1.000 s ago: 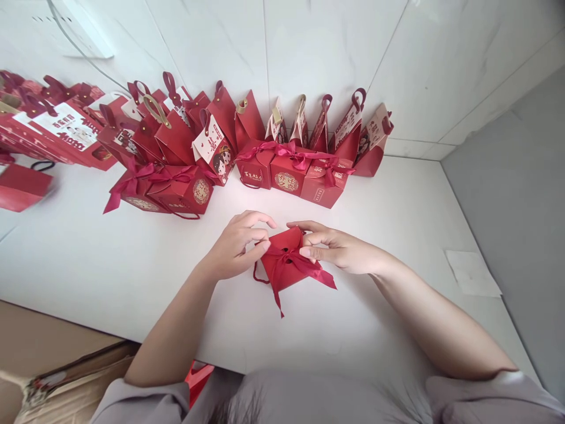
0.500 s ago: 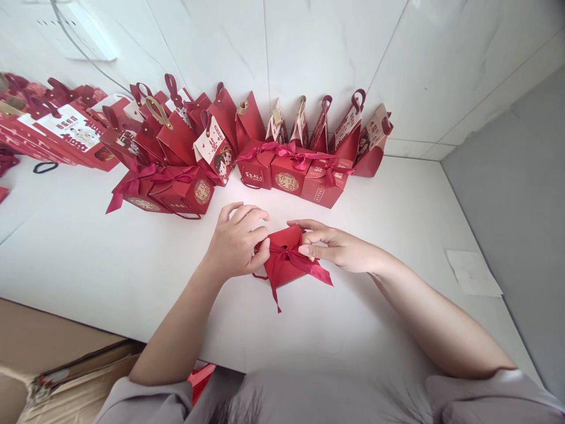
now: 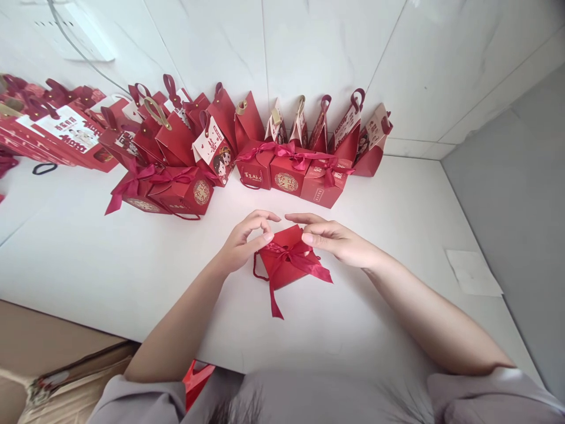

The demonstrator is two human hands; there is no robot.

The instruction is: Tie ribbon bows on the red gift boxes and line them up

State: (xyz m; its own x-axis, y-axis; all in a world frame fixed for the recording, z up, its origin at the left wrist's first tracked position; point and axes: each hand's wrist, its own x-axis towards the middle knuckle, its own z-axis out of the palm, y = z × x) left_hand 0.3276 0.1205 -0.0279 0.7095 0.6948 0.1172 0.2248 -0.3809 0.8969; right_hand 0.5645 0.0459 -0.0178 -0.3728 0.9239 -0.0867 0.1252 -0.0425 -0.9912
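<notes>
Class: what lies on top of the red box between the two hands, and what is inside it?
Across the top of the red box lies a tied ribbon. Its flaps hide any contents.

Red box (image 3: 290, 273), crimson ribbon (image 3: 311, 267); white table (image 3: 397, 224); grey-veined white wall tiles (image 3: 326, 53).

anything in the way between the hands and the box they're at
Nothing visible. The left hand and right hand are at opposite sides of the box, close to its ribbon. The other boxes stand beyond, nearer the wall, not between.
</notes>
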